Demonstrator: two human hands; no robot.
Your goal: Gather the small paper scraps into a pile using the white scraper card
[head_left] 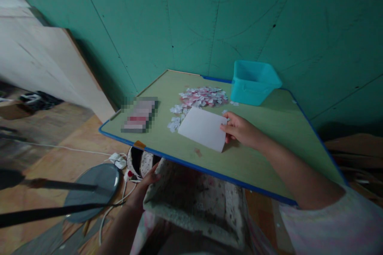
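Note:
My right hand pinches the right edge of a blank white sheet of paper, tilted over the table's middle. Behind and left of the sheet lies a loose heap of small white and pink paper scraps. Below the table's front edge, my left hand is closed at the upper left corner of a speckled, whitish, open-topped thing at my lap; its kind is unclear. Some of that hand's fingers are hidden behind it.
A turquoise plastic bin stands at the back right of the green, blue-edged table. A pixelated flat object lies at the left. A green wall rises behind. A round grey base and white cables are on the floor.

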